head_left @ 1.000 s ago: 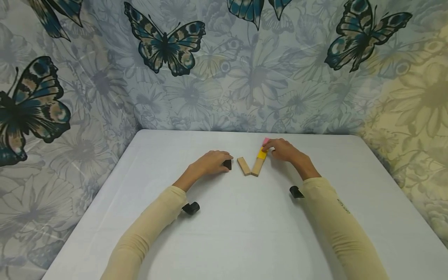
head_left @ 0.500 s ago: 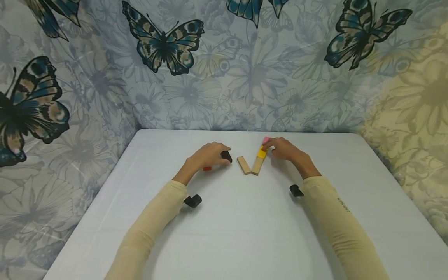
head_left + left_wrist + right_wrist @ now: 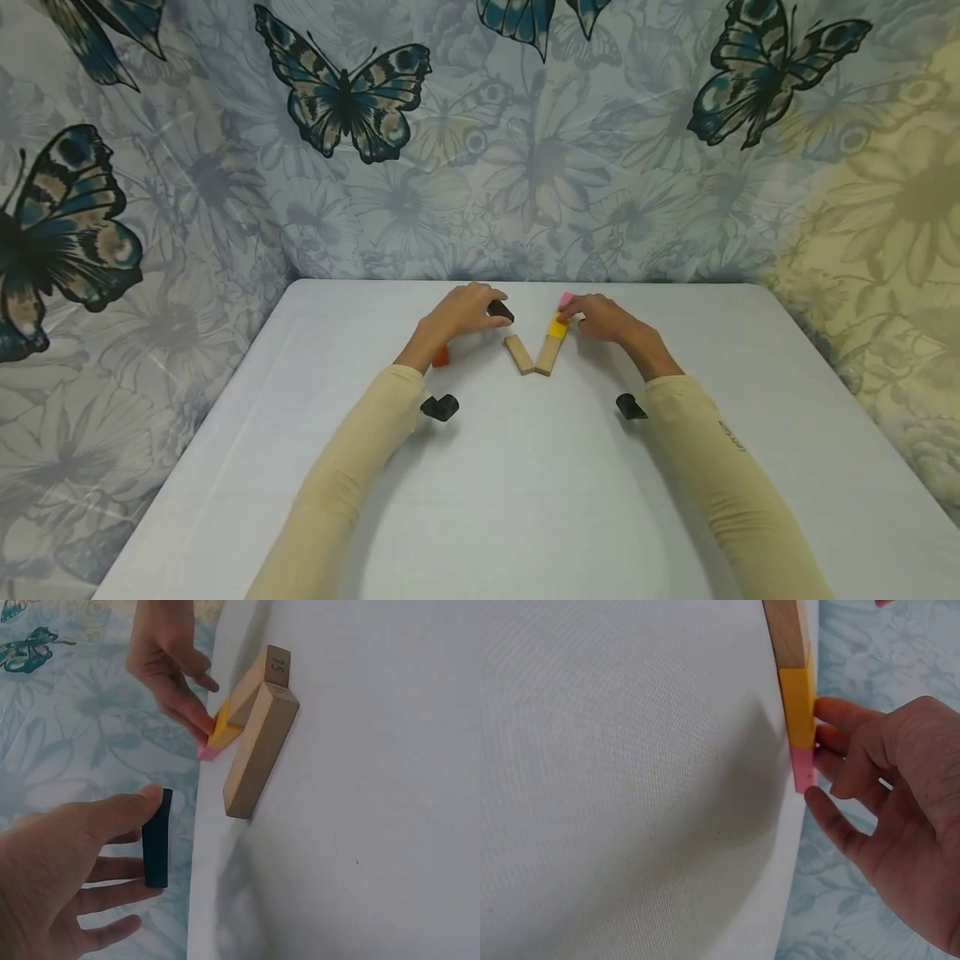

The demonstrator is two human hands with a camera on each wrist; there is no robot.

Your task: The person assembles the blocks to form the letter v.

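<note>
My left hand [image 3: 467,310] pinches a dark block [image 3: 156,838] between thumb and fingertips, raised over the table's far part. Two bare wooden blocks [image 3: 518,355] form a V on the table, meeting at the near end. One bears a printed number in the left wrist view. A yellow block [image 3: 797,706] continues the right leg, with a pink block [image 3: 802,768] at its far end. My right hand [image 3: 607,319] touches these two coloured blocks with its fingertips, its thumb apart from them. The little finger sits at the pink block's end.
A red-orange block [image 3: 441,357] lies beneath the left wrist, partly hidden by it. The white table [image 3: 525,500] ends at a butterfly-patterned cloth [image 3: 405,225] close behind the blocks. Black wrist cameras [image 3: 440,407] hang below both sleeves.
My left hand has lifted the dark block and carried it away from me and to the right, uncovering the red-orange block. My right hand stays at the yellow and pink blocks.
</note>
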